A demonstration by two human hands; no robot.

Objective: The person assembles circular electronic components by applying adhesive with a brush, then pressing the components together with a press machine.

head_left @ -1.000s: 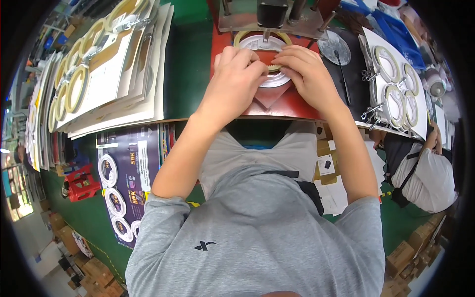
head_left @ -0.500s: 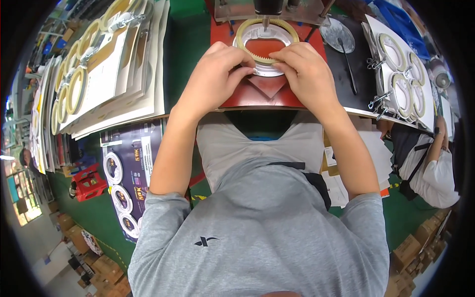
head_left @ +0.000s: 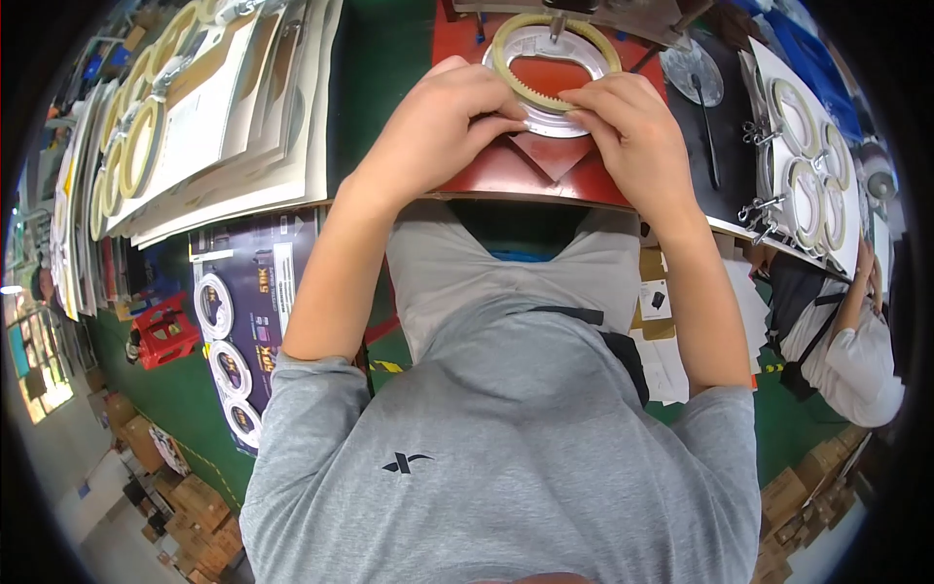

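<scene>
A pale yellow ring with inner teeth (head_left: pixel 504 66) sits over a silver metal ring (head_left: pixel 553 127), beneath the tip of a machine spindle (head_left: pixel 557 27). My left hand (head_left: pixel 438 122) pinches at the lower left edge of the metal ring, thumb and forefinger together; a small part there is too covered to name. On the lower right, my right hand (head_left: pixel 637 136) has its fingertips closed on the toothed ring's edge. The rings lie on a red work plate (head_left: pixel 486 182), with a reddish square piece (head_left: pixel 552 161) just below them.
To the left stand stacked boards (head_left: pixel 209 161) with yellow rings clipped on. At the right are a round clear dish (head_left: pixel 681 83) with a black-handled tool (head_left: pixel 710 136), and a white board (head_left: pixel 842 219) carrying clamped rings. Another person (head_left: pixel 846 350) sits at the far right.
The whole view has shifted, so the rings, plate and hands appear higher and farther right. Both hands keep nearly the same hold at the rings' near edge.
</scene>
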